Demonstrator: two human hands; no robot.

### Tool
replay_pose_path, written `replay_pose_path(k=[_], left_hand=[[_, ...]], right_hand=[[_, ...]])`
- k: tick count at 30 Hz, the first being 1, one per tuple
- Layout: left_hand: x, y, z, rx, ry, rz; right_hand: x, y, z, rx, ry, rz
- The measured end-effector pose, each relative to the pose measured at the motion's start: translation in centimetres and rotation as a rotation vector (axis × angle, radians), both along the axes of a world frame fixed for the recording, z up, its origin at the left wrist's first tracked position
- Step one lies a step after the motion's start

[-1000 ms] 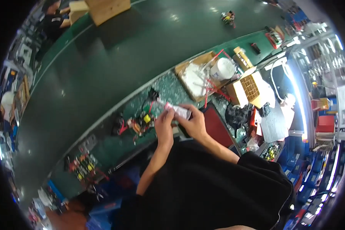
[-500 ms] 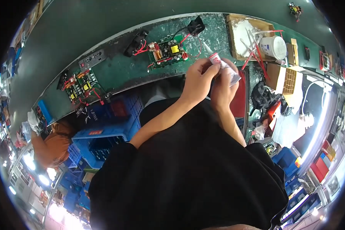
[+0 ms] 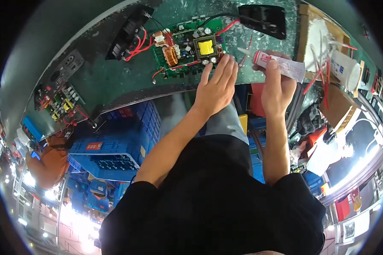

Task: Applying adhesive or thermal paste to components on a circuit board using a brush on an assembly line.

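In my right hand [image 3: 277,85] I grip a white and red glue tube [image 3: 285,67], its pale tapered nozzle pointing left toward the circuit board. My left hand [image 3: 217,87] lies with fingers stretched out, fingertips at the lower right edge of the green circuit board [image 3: 183,71]. A yellow-topped transformer [image 3: 206,47] and a copper coil [image 3: 171,56] stand on that board. Red wires run from it to a black panel [image 3: 130,32] on its left. Beyond its right end lies another black part [image 3: 264,21], joined by black and red wires.
A second circuit board [image 3: 64,104] lies further left beside a grey socket panel [image 3: 67,67]. To the right are a wooden tray [image 3: 303,40] with white residue, a white tub [image 3: 344,70] and red sticks. Blue crates [image 3: 110,146] stand below the bench edge. A person in orange [image 3: 55,161] is at far left.
My hands have parted: the left has left the glue tube and reached the circuit board, while the right keeps the tube, now held more level. The view has shifted closer to the bench.
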State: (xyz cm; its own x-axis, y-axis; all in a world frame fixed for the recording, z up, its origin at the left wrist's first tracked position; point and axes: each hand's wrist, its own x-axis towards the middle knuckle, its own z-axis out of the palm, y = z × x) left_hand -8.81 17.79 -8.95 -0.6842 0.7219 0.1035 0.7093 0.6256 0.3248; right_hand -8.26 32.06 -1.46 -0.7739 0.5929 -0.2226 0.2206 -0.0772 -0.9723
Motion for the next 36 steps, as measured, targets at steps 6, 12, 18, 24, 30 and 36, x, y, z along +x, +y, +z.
replay_pose_path(k=[6, 12, 18, 24, 30, 36], left_hand=[[0.5, -0.5, -2.3, 0.039, 0.051, 0.005], [0.6, -0.4, -2.8, 0.026, 0.070, -0.004], [0.7, -0.4, -3.2, 0.100, 0.069, 0.014], [0.6, -0.3, -3.2, 0.159, 0.048, 0.020], [0.6, -0.5, -3.2, 0.169, 0.039, 0.003], [0.5, -0.3, -3.3, 0.169, 0.064, 0.004]], right_hand=[[-1.1, -0.7, -1.3, 0.236, -0.146, 0.237], [-1.5, -0.4, -2.3, 0.511, -0.200, 0.325], [-1.8, -1.0, -2.9, 0.585, -0.138, 0.348], [-2.4, -0.8, -3.5, 0.712, -0.070, 0.361], [-3.1, -1.6, -2.1, 0.752, -0.060, 0.400], [-3.2, -1.2, -2.2, 0.756, -0.074, 0.405]])
